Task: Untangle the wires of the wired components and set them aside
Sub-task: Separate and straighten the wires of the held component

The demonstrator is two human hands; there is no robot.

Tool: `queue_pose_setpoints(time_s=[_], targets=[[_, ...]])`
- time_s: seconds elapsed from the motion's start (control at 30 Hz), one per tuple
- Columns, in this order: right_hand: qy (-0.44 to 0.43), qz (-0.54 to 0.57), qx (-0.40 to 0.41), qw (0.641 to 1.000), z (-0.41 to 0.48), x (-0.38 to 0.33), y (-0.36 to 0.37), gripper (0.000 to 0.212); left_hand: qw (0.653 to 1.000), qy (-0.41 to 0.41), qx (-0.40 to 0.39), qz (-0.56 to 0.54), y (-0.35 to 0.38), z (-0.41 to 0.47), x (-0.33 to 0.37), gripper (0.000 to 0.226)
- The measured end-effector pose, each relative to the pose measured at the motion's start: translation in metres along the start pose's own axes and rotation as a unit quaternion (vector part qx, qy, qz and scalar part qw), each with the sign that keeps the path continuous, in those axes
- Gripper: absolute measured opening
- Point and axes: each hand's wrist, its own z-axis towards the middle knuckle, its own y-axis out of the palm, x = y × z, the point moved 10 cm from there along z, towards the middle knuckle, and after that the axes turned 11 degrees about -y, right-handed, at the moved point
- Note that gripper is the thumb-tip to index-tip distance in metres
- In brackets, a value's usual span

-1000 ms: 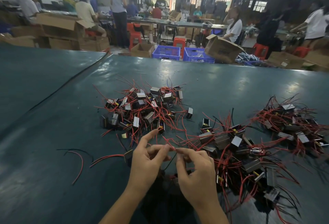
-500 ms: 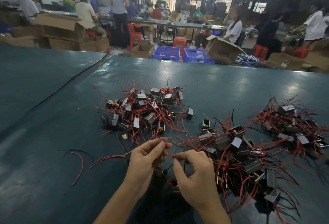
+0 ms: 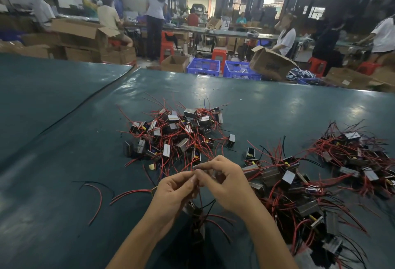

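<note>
Small black-and-silver wired components with red and black leads lie in heaps on the dark green table (image 3: 64,140). One heap (image 3: 175,134) sits straight ahead, a tangled heap (image 3: 299,194) at the right, a third (image 3: 359,153) at the far right. My left hand (image 3: 175,191) and my right hand (image 3: 226,183) meet above the near table, fingertips together, both pinching thin red wires (image 3: 199,194). A component (image 3: 196,213) hangs from those wires below my hands, partly hidden.
Loose red and black wire pieces (image 3: 96,196) lie on the table to the left. A seam (image 3: 85,102) runs diagonally between two table sections. Beyond the far edge stand blue crates (image 3: 203,66), cardboard boxes (image 3: 271,63) and several people.
Both hands have risen and drawn closer together, fingertips now touching around the wires. A component has lifted off the table beneath them.
</note>
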Motion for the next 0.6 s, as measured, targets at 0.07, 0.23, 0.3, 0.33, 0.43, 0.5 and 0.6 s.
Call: queue_pose_setpoints(time_s=[0.07, 0.23, 0.3, 0.33, 0.43, 0.5, 0.6], targets=[[0.003, 0.002, -0.015, 1.0, 0.001, 0.0, 0.0, 0.019, 1.0, -0.007, -0.004, -0.013, 0.0, 0.001, -0.002, 0.021], [0.013, -0.003, -0.066, 0.998, 0.01, 0.002, -0.003, 0.016, 0.999, -0.009, 0.003, -0.032, -0.001, 0.001, -0.004, 0.016], [0.018, 0.008, -0.074, 0.997, 0.011, 0.004, -0.001, 0.013, 1.0, -0.007, 0.001, -0.024, -0.001, 0.002, -0.004, 0.016], [0.019, 0.009, -0.065, 0.998, 0.012, 0.004, -0.002, 0.013, 1.0, -0.006, 0.002, -0.017, -0.001, 0.002, -0.004, 0.017], [0.028, 0.003, -0.036, 0.999, 0.013, 0.007, -0.005, 0.017, 1.0, 0.005, 0.012, 0.008, 0.0, 0.002, -0.004, 0.021], [0.045, -0.012, -0.038, 0.998, 0.012, 0.01, -0.005, 0.02, 0.999, 0.021, 0.022, 0.024, -0.001, 0.0, -0.001, 0.023], [0.093, -0.033, -0.041, 0.994, 0.009, 0.021, -0.006, 0.026, 0.995, 0.053, 0.051, 0.063, -0.002, -0.003, 0.006, 0.017]])
